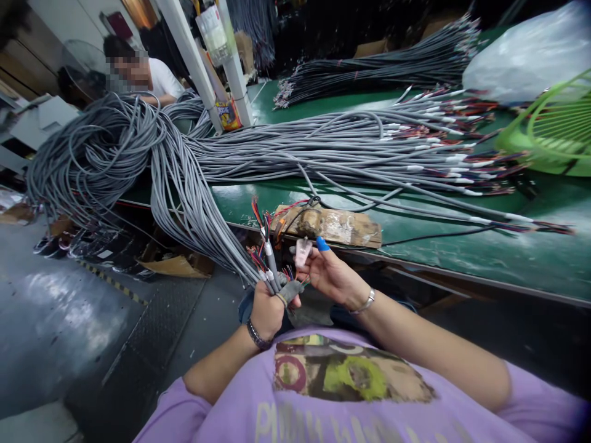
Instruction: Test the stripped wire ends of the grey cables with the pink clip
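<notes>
My left hand (268, 307) is closed round a bunch of grey cables (203, 227) just below their stripped ends, where red, blue and black wires (259, 216) stick up. A watch sits on that wrist. My right hand (330, 274), with a blue cot on one fingertip and pale tape on another, is beside the cable ends with fingers partly curled and pinching near the wire tips. What it pinches is too small to name. Both hands are in front of my lilac shirt, below the bench edge.
A green bench (462, 246) carries long bundles of grey cables (332, 147), a taped wooden block (337, 226) at its front edge, a green plastic basket (554, 129) and a clear plastic bag (530, 55). Another person (143, 74) sits at the far left behind a white post (194, 67).
</notes>
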Available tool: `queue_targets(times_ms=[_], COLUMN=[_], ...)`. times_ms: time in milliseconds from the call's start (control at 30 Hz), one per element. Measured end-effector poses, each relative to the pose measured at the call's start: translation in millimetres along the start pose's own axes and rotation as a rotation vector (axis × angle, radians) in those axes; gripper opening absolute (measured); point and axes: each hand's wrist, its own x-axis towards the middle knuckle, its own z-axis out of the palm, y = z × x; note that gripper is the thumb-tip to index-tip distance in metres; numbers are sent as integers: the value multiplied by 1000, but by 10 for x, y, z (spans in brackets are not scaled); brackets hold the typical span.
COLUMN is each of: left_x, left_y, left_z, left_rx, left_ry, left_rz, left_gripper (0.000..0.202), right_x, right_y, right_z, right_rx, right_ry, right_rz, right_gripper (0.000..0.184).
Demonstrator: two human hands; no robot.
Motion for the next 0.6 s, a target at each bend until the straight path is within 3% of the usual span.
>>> queue_targets(times_ms=[100,300,600], left_x=[-48,-30,65], left_y=[3,-44,-78], left_z=[-35,-17,69], left_rx=[15,-5,-46], left_ry=[-5,65,142], left_rz=[30,75,75], left_gripper=[34,36,37], right_x=[-18,-25,36], right_y=[-31,-32,12], right_z=[17,69,95], right_rx=[-32,-115,-34], right_ry=[-20,-23,13], right_rz=[26,-52,-30], right_gripper=[44,31,28])
